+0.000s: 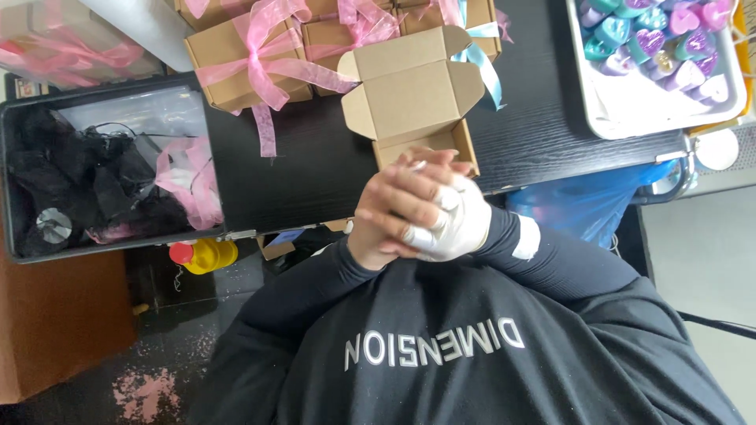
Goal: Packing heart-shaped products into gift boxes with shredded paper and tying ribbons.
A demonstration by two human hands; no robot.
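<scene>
Our black sweatshirt fills the foreground. Above it our left hand point(391, 211) and white-wrapped right hand point(463, 226) are clasped, fingers interlaced and pressed together, holding nothing that we can see. Just beyond them, at the black table's point(315, 169) near edge, sits a small open cardboard box point(409, 98). We judge it light, thin-walled and easily crushed, best held by its side walls, not its flaps.

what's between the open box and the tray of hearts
A blue ribbon hanging off a tied box lies beside the open box, then bare black table runs up to the tray, in the head view.
</scene>
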